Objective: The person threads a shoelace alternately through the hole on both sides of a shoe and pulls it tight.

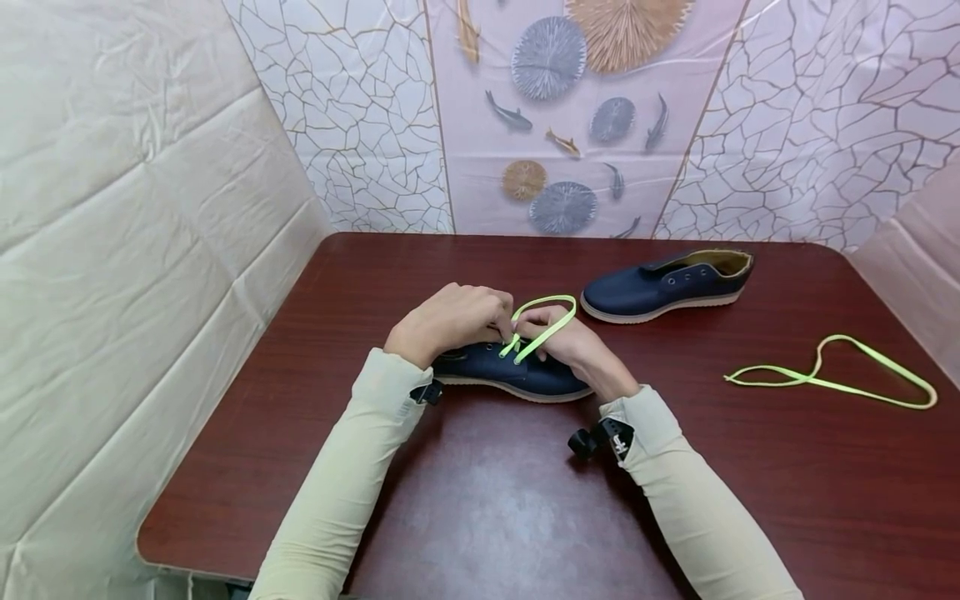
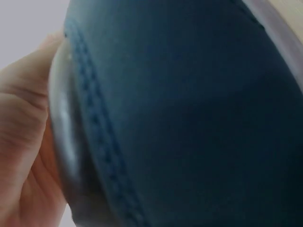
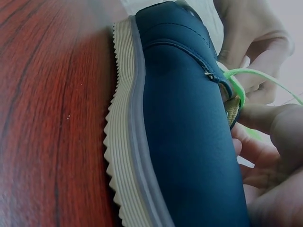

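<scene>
A navy shoe (image 1: 525, 382) with a pale ridged sole sits on the table, toe to the right. A yellow-green shoelace (image 1: 551, 335) runs through its front eyelets and loops up over the right hand. From the heel side, the left hand (image 1: 453, 319) reaches over the opening, its thumb and fingertips pinching the lace. Past the toe comes the right hand (image 1: 566, 342); its thumb (image 3: 265, 117) and curled fingers pinch lace beside the shoe's tongue (image 3: 233, 111), though their exact contact is partly hidden. Dark blue upper (image 2: 180, 113) fills the left wrist view.
A second navy shoe (image 1: 660, 287), without a lace, stands toward the back right. Another yellow-green lace (image 1: 832, 381) lies loosely looped on the right of the reddish-brown table (image 1: 480, 500). Patterned cloth (image 1: 562, 117) hangs behind the table.
</scene>
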The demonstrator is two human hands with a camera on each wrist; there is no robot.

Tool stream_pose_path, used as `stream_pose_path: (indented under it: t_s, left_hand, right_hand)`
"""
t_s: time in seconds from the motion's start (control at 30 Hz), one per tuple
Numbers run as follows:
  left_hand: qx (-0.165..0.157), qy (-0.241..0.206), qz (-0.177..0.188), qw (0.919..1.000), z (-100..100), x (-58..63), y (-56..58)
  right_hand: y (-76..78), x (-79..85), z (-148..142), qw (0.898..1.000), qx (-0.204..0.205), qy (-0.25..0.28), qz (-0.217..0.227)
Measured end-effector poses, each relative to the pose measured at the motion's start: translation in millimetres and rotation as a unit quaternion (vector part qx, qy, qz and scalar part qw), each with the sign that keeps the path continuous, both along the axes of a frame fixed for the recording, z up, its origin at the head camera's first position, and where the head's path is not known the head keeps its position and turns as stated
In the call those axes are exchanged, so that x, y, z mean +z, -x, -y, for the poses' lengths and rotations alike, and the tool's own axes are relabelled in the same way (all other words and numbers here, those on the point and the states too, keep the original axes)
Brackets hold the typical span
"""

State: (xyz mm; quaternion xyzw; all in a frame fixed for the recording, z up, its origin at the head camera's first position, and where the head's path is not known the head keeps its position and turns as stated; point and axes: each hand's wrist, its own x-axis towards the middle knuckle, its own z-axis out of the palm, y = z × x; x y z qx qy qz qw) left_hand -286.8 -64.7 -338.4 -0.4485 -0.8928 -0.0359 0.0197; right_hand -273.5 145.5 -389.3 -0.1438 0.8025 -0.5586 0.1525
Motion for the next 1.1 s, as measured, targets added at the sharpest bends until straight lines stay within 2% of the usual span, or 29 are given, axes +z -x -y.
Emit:
stream_pose_path:
  t_s: [0.13,0.3,0.43,0.63,0.77,0.97,1.1]
  left_hand:
    - [-0.003,-0.018,0.028,0.9994,4.9,-0.9,2.8]
    - [-0.020,-0.052,0.047,0.9973,8.7,1.2,4.8]
    - [-0.030,-0.094,0.058,0.9934,11.3,7.3,5.3]
    - [-0.029,-0.155,0.081,0.9841,17.0,18.4,3.7]
    - [-0.057,-0.213,0.094,0.9708,20.5,24.2,2.7]
    - [-0.118,-0.315,0.093,0.9370,28.6,30.8,0.5]
    - [-0.134,-0.358,0.106,0.9179,32.6,33.1,1.0]
  right_hand:
    - [0.4,-2.0,1.7,1.000,-0.009,0.002,-0.001]
    - [1.3,-3.9,3.4,1.000,-0.027,0.011,0.000]
    - [1.4,-3.7,3.9,0.999,-0.046,0.011,0.005]
    - [0.1,-5.5,6.0,0.997,-0.075,-0.003,0.010]
    - [-0.3,-7.9,8.1,0.996,-0.086,0.017,0.007]
    - [0.5,-7.7,12.3,0.995,-0.081,0.055,0.030]
    - [1.3,-8.7,12.8,0.995,-0.079,0.049,0.034]
